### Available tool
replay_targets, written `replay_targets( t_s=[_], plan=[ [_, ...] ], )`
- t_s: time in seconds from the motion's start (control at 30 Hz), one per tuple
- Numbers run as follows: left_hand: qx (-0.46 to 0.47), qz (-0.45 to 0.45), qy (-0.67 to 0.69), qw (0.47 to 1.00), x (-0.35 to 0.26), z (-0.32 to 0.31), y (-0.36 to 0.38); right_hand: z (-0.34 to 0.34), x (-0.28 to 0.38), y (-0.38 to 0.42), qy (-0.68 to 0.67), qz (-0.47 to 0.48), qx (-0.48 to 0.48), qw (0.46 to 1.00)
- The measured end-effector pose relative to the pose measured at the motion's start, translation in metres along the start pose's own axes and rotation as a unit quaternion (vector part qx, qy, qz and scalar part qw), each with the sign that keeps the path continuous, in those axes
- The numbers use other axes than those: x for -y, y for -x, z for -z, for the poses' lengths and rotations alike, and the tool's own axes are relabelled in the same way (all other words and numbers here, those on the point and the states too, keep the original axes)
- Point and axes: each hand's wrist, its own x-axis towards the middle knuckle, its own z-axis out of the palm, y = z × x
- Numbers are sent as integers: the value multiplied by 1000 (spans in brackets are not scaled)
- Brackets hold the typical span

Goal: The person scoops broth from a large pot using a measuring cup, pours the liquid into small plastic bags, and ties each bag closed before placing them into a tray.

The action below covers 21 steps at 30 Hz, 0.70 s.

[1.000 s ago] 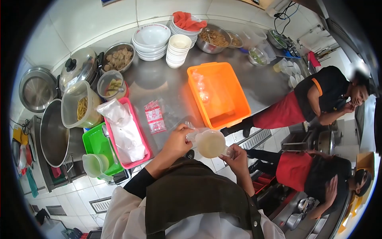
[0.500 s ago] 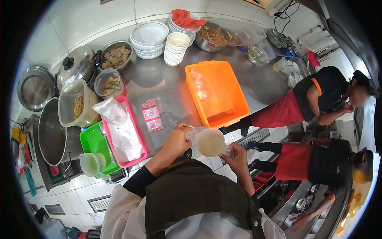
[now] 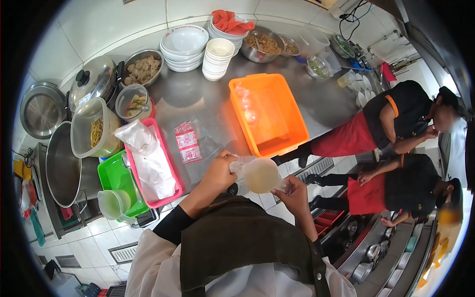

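Held in front of my apron is a pale round cup (image 3: 261,175), with clear plastic gathered at both its sides. The fingers of my left hand (image 3: 220,171) are closed on the plastic at the cup's left. On the other side, my right hand (image 3: 295,195) pinches the plastic low on the right. Just beyond the cup, an orange tub (image 3: 269,116) stands on the steel counter (image 3: 210,119). A red-and-white printed plastic packet (image 3: 188,142) lies flat left of the tub, not far from my left hand.
At left are a pink tray (image 3: 166,171) with white plastic bags, a green tray (image 3: 115,173) with a jug (image 3: 115,204), and food containers. Stacked bowls (image 3: 184,42), white cups (image 3: 217,59) and a bowl of food (image 3: 263,43) line the back. Two people (image 3: 403,116) stand at right.
Both my hands keep their hold on the cup and its plastic, nearly still. The lower person at right has drawn one arm in toward the red apron and shifted upward in view.
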Motion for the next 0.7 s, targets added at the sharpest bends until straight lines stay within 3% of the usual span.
replay_targets(
  t_s=[0.7],
  plan=[
    [2,-2,14,1000,6,0,-1,-4,24,-5,79,29,-32,996]
  ],
)
